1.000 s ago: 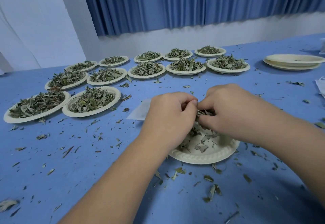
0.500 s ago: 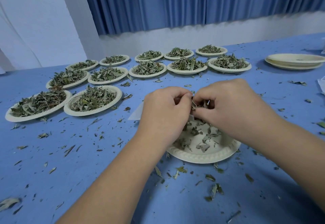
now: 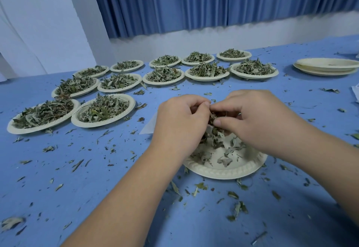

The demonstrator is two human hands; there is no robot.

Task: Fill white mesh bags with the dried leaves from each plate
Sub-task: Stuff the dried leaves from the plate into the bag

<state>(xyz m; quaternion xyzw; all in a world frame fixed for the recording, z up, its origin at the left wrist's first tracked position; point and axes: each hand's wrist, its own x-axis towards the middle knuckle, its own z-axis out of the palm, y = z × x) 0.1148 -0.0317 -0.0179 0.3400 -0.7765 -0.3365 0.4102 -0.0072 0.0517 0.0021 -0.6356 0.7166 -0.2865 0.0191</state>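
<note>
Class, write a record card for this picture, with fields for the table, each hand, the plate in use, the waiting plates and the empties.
Table: blue cover, strewn with leaf scraps
Left hand: grips the white mesh bag, which is mostly hidden
Right hand: pinches dried leaves beside the left hand
Plate in use: nearest, under both hands, few leaves on it
Waiting plates: twelve, heaped with leaves, left to centre
Empty plates: stacked, far right

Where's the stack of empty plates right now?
Head view: the stack of empty plates sits far right on the blue table, just right of the last leaf-filled plate in the nearer row, well beyond the right hand.
</note>
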